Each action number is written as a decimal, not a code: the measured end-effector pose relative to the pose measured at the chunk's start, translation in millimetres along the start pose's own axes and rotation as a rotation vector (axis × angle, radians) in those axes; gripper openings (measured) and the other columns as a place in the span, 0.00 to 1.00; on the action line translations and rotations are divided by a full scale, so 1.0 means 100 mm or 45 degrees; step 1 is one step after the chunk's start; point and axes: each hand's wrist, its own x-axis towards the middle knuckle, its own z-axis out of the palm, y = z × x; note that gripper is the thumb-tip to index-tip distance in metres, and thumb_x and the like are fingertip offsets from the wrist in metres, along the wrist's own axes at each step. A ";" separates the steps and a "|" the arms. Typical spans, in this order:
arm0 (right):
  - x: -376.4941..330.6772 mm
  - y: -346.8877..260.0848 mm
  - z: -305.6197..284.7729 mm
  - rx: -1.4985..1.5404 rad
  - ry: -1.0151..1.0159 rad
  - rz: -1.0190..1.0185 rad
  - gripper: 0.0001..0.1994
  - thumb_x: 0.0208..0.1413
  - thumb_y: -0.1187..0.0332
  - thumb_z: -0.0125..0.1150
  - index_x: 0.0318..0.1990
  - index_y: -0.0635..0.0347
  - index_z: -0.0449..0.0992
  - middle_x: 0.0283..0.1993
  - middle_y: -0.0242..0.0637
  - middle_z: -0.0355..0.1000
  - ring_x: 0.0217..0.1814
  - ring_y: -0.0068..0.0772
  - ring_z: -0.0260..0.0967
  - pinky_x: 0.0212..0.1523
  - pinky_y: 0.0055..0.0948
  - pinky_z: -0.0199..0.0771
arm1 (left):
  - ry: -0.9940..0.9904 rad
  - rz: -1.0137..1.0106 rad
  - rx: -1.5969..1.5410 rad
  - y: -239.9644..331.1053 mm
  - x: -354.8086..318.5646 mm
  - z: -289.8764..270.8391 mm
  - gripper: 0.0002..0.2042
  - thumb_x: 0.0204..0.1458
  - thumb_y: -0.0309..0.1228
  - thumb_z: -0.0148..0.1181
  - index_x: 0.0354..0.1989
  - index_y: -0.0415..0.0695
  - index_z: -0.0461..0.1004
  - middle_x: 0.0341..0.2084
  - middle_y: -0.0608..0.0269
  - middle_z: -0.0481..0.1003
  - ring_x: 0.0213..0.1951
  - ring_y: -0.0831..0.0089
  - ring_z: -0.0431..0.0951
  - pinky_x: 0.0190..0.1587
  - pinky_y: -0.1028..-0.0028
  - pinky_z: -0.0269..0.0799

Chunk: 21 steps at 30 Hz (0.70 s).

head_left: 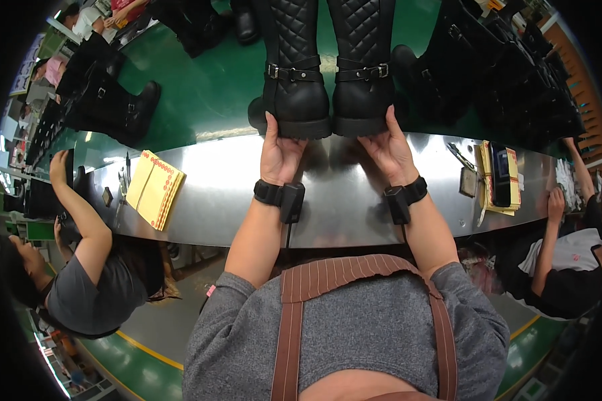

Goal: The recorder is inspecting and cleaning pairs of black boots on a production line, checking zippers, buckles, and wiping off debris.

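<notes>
A pair of tall black boots stands side by side ahead of me, heels toward me, with quilted shafts and buckled ankle straps. My left hand (282, 155) grips the heel of the left boot (299, 100), thumb up along its outer side and fingers under the sole. In the same way my right hand (389, 157) is closed on the heel of the right boot (361, 100). The fingertips beneath both soles are partly hidden. The two heels nearly touch. Each wrist wears a black strap with a small box.
The bench has a metal near edge (341, 220) and a green top (201, 87). Yellow paper stacks (155, 190) lie left and right, the right one under a phone (500, 175). More black boots (117, 100) stand on both sides. Co-workers sit at left (93, 281) and right (562, 260).
</notes>
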 end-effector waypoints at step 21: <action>-0.03 -0.03 -0.01 -0.102 -0.042 -0.032 0.27 0.59 0.48 0.57 0.57 0.59 0.67 0.56 0.36 0.69 0.58 0.36 0.66 0.57 0.41 0.67 | -0.101 -0.026 -0.118 -0.02 0.00 -0.10 0.28 0.59 0.47 0.53 0.65 0.50 0.57 0.61 0.63 0.65 0.62 0.63 0.65 0.63 0.58 0.59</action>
